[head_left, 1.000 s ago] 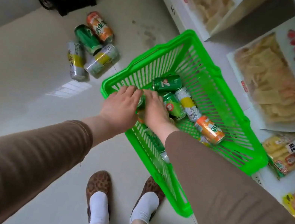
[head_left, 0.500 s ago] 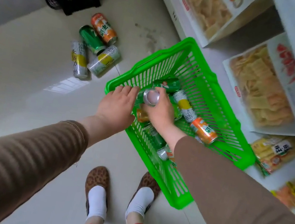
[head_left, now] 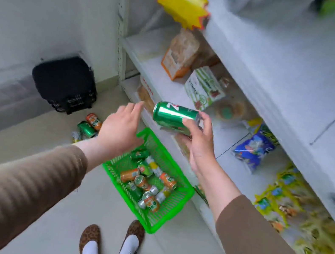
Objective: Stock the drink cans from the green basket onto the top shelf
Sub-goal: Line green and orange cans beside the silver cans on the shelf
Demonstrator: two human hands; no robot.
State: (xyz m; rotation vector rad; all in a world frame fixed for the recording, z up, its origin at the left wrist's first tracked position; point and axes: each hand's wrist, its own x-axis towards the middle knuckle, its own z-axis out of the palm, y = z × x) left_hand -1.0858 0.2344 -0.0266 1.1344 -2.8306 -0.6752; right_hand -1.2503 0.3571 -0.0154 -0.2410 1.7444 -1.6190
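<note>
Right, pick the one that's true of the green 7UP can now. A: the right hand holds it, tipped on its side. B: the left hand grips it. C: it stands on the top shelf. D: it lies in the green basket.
A: the right hand holds the green 7UP can sideways, above the green basket; the left hand is open and empty.

Left arm: stretched forward in a brown sleeve, wrist bare.
Left hand (head_left: 122, 128): palm down, fingers loosely spread, holding nothing.
Right arm: raised forward, brown sleeve pulled back from the wrist.
Right hand (head_left: 198, 142): fingers and thumb wrapped round a green can (head_left: 174, 116) lying sideways.
</note>
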